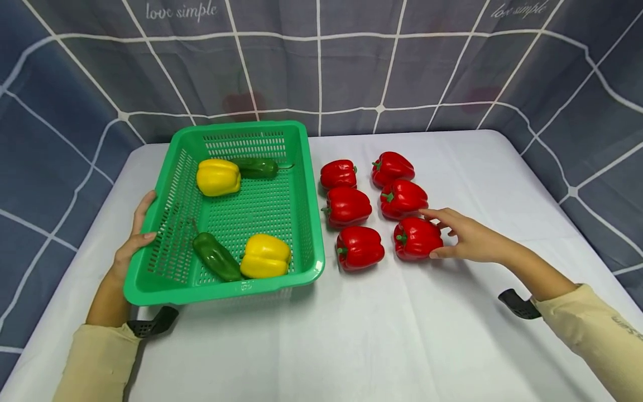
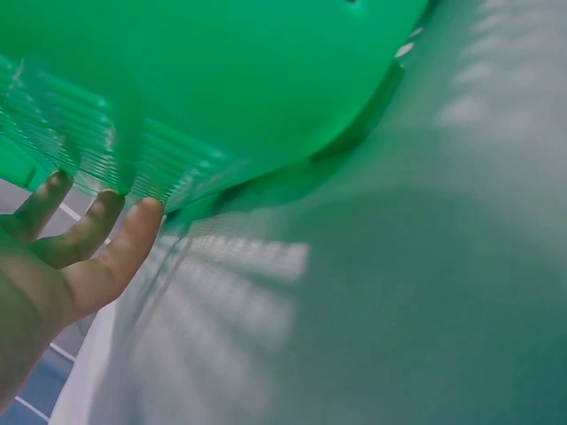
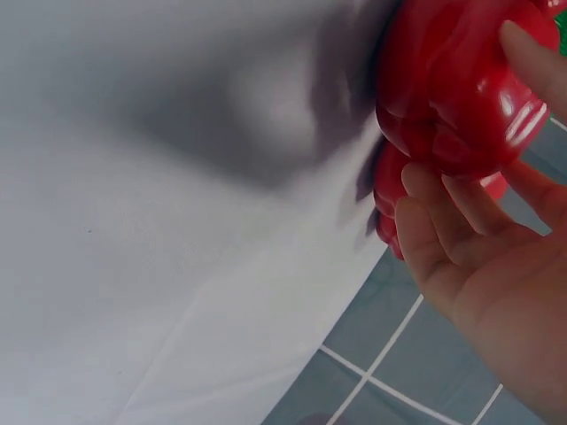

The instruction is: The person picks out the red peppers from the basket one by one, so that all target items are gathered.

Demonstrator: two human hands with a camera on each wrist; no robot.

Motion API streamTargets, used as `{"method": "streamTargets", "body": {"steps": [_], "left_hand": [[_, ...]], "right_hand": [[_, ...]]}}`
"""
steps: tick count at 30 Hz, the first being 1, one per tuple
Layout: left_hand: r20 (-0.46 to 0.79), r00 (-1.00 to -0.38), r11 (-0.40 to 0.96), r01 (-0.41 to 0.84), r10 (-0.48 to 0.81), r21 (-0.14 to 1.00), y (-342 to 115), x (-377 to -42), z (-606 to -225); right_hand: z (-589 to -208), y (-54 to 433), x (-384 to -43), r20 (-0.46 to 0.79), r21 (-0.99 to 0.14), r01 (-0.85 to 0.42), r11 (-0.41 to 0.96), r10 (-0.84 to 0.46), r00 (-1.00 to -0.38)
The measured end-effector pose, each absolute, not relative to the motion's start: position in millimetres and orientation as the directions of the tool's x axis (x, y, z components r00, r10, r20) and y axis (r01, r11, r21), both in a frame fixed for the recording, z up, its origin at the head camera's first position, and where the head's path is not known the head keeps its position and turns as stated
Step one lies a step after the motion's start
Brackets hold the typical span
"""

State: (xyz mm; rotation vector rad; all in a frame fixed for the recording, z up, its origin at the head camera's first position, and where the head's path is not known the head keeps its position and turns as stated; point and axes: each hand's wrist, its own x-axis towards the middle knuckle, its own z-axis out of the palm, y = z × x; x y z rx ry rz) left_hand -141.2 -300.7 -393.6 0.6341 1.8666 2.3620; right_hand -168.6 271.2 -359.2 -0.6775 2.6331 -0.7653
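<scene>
A green plastic basket (image 1: 316,240) stands at the left, holding two yellow bell peppers, one at the back (image 1: 218,177) and one in front (image 1: 266,255), and two long green peppers, one at the back (image 1: 256,167) and one in front (image 1: 216,257). My left hand (image 1: 132,245) grips its left side, thumb at the rim; the left wrist view has fingers (image 2: 133,243) against the slotted wall. At the nearest right red bell pepper (image 1: 417,238), my right hand (image 1: 467,237) is spread loosely, index finger behind and thumb in front. In the right wrist view, fingertips (image 3: 421,181) lie right at that pepper's end.
Several more red bell peppers lie in two columns right of the basket, among them a front one (image 1: 359,248) and a far one (image 1: 393,168). They rest on a white-covered table (image 1: 351,340). A dark grid-patterned cloth (image 1: 351,67) hangs at the back and sides.
</scene>
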Motion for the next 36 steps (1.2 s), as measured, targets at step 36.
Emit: {"method": "streamTargets", "body": {"steps": [36], "left_hand": [[-0.348,-0.878,0.909,0.192,0.328,0.371,-311,-204,-276]], "right_hand": [[-276,310,-238,-0.153,-0.542,-0.170,0.823,-0.295,-0.943]]}}
